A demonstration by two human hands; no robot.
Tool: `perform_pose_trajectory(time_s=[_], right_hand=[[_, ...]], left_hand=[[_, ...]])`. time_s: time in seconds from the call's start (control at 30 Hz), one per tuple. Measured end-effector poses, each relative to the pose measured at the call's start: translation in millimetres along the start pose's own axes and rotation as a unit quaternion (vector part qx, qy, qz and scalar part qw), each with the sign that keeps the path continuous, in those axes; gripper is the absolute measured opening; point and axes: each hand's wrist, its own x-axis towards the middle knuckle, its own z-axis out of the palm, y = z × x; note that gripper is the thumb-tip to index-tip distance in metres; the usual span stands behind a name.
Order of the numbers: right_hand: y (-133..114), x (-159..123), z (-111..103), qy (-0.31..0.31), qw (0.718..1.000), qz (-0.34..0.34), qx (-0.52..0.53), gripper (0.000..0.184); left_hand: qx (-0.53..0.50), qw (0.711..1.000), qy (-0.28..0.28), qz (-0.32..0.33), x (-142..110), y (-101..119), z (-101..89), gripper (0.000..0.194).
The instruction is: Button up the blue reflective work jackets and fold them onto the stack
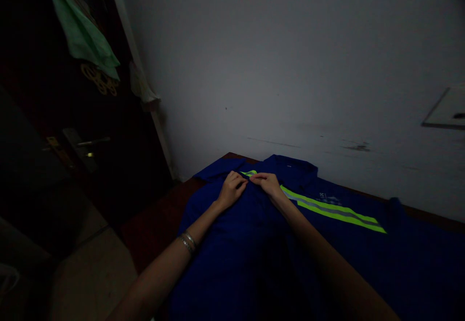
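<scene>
A dark blue work jacket [221,234] lies spread out, its collar [290,164] toward the wall. A yellow-green band with a grey stripe, the reflective strip [334,209], crosses its chest. My left hand [232,189] has its fingers closed on the jacket's front, just below the short left piece of the strip. Close by on the right, my right hand [266,183] pinches the same stretch of cloth, thumb and fingertips together. The fingertips of both hands almost meet. Dim light hides exactly which edge or fastening lies between them.
The jacket rests on a dark reddish tabletop [152,231] against a grey wall [272,79]. At left stands a dark door with a metal handle [92,142]; a green cloth [82,35] hangs from it. A wall socket [445,110] is at far right.
</scene>
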Motion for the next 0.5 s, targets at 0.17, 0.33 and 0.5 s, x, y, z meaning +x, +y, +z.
perform_pose_trajectory(time_s=[0.17, 0.33, 0.5], right_hand=[[0.7, -1.3, -0.4, -0.010, 0.999, 0.010, 0.034, 0.023], [2.6, 0.8, -1.4, -0.021, 0.999, 0.002, 0.032, 0.026], [2.9, 3.4, -3.8, -0.037, 0.999, -0.030, -0.011, 0.028]], left_hand=[[-0.014, 1.000, 0.003, 0.011, -0.2, -0.2, -1.3, 0.012], [-0.019, 1.000, 0.007, 0.012, -1.0, -1.4, -1.2, 0.012], [-0.019, 1.000, 0.006, 0.010, -1.8, -0.8, -1.0, 0.013]])
